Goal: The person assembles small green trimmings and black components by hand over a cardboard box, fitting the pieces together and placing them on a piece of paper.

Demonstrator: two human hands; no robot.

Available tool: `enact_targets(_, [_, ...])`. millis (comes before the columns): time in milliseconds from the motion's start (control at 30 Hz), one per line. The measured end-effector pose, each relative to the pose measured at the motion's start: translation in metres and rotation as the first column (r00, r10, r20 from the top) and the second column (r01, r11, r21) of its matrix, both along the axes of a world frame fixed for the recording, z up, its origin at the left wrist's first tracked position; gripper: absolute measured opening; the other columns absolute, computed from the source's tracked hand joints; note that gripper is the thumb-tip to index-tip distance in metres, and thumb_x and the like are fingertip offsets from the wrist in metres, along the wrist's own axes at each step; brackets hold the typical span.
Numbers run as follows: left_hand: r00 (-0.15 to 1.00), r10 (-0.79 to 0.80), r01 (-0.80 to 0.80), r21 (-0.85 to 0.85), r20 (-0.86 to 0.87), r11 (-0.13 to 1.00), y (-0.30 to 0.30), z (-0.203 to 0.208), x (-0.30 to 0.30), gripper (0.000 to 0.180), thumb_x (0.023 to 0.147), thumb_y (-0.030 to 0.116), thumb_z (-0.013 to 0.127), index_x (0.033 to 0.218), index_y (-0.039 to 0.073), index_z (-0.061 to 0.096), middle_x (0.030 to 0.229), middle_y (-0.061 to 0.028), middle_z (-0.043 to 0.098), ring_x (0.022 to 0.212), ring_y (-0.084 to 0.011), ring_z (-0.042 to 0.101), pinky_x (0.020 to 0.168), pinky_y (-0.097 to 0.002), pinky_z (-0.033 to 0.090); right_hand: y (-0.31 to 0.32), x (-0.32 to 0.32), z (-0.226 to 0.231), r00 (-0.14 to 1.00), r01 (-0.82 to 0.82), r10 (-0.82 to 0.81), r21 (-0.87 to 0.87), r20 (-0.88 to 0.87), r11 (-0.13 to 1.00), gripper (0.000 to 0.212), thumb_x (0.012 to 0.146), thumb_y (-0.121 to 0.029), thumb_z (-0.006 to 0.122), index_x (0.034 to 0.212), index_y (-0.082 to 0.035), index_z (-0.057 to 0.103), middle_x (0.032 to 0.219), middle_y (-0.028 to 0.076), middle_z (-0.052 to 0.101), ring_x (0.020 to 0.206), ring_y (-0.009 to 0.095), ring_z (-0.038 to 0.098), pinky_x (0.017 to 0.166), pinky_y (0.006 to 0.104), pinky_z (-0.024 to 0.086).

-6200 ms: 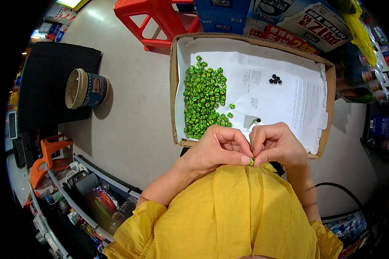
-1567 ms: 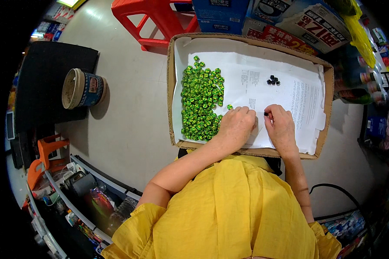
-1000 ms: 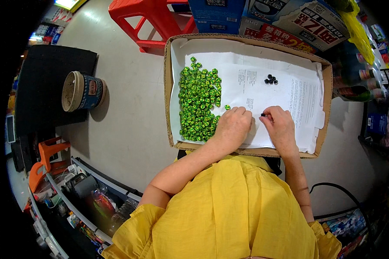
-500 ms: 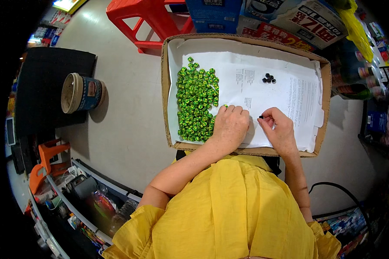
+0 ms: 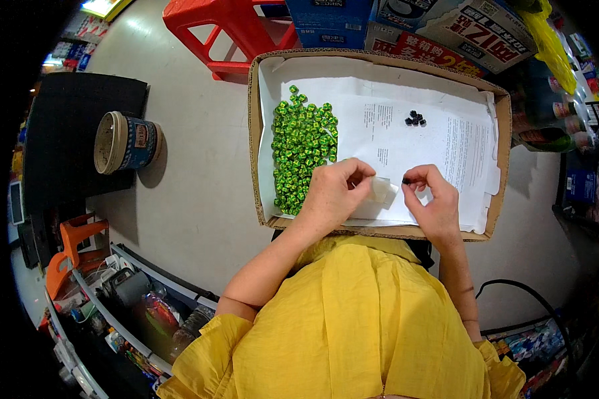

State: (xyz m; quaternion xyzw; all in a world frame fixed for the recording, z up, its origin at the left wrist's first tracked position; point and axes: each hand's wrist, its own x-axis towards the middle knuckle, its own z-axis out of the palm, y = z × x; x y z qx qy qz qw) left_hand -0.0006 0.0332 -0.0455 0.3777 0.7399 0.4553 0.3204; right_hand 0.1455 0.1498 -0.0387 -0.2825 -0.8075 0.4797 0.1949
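Observation:
Between the thumb and fingers of my left hand [image 5: 336, 194] is a small clear plastic bag [image 5: 382, 191], its free end pointing toward my other hand. My right hand [image 5: 434, 198] pinches a tiny black piece [image 5: 406, 181] close to the bag, apart from it. Both hands are over the near side of a shallow cardboard box [image 5: 504, 166] lined with white printed paper [image 5: 439, 156]. A heap of small green-and-yellow faceted pieces [image 5: 299, 143] fills the box's left part, partly behind my left hand. Several small black pieces [image 5: 415, 120] lie grouped at the far right.
A red plastic stool [image 5: 229, 30] and stacked cartons [image 5: 439, 33] stand beyond the box. To the left, a lidded tub [image 5: 130, 143] sits by a black panel [image 5: 80, 126]. Bottles [image 5: 552, 113] are at the right, and an open bin of goods [image 5: 156, 312] is at lower left.
My left hand has turned and shifted slightly left, bringing the clear bag into view. My right hand, still pinching the black piece, has moved a little right.

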Motion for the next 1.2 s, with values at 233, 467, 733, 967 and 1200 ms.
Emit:
enact_targets(233, [0.978,0.022,-0.044,0.103,0.21,0.994,-0.004,0.0,0.001,0.011,0.081,0.0,0.06,0.091,-0.002,0.055,0.074,-0.0003,0.059,0.067,-0.0024,0.053,0.06,-0.0176,0.045,0.006,-0.004,-0.008,0.984,0.005,-0.018,0.074,0.177,0.997,0.016,0.076,0.0,0.063,0.089,0.001,0.055,0.075,0.004,0.057,0.066,0.008,0.051,0.062,0.0213,0.044])
enact_targets(467, [0.996,0.022,-0.033,0.121,0.09,0.992,-0.005,-0.005,0.001,0.01,0.083,0.001,0.057,0.092,-0.002,0.057,0.075,-0.002,0.06,0.069,-0.0046,0.056,0.062,-0.0187,0.046,0.004,0.003,-0.002,1.0,0.017,-0.007,-0.362,0.028,0.932,0.021,0.077,-0.004,0.065,0.097,0.0,0.059,0.081,0.003,0.062,0.07,0.008,0.054,0.066,0.0222,0.045])
enact_targets(733, [0.998,0.059,-0.063,0.131,0.036,0.989,-0.001,0.002,0.005,0.01,0.083,0.001,0.056,0.092,-0.002,0.059,0.077,-0.0049,0.062,0.069,-0.0075,0.058,0.062,-0.0213,0.046,0.002,0.004,0.0,0.96,-0.103,-0.141,-0.771,-0.243,0.629,0.014,0.085,-0.002,0.055,0.097,0.006,0.056,0.105,0.016,0.057,0.088,0.022,0.063,0.073,0.0268,0.05])
enact_targets(967, [0.986,0.132,-0.102,0.259,-0.1,0.96,0.003,-0.001,0.005,0.011,0.08,0.001,0.061,0.091,0.0,0.063,0.076,-0.0058,0.062,0.066,-0.0091,0.057,0.059,-0.0217,0.045,0.002,0.004,0.007,0.962,-0.169,-0.134,-0.904,-0.238,0.393,0.016,0.088,-0.007,0.053,0.096,0.006,0.053,0.106,0.018,0.057,0.095,0.027,0.061,0.081,0.0339,0.052])
enact_targets(1200, [0.977,0.213,-0.204,0.221,-0.02,0.954,0.002,0.003,0.006,0.012,0.084,0.005,0.059,0.094,0.001,0.064,0.071,-0.0008,0.06,0.062,-0.0039,0.05,0.054,-0.0183,0.04,0.003,0.006,0.006,0.945,-0.243,-0.122,-0.902,-0.303,0.358,0.012,0.089,-0.006,0.051,0.093,0.005,0.053,0.107,0.02,0.055,0.103,0.03,0.057,0.088,0.0371,0.05])
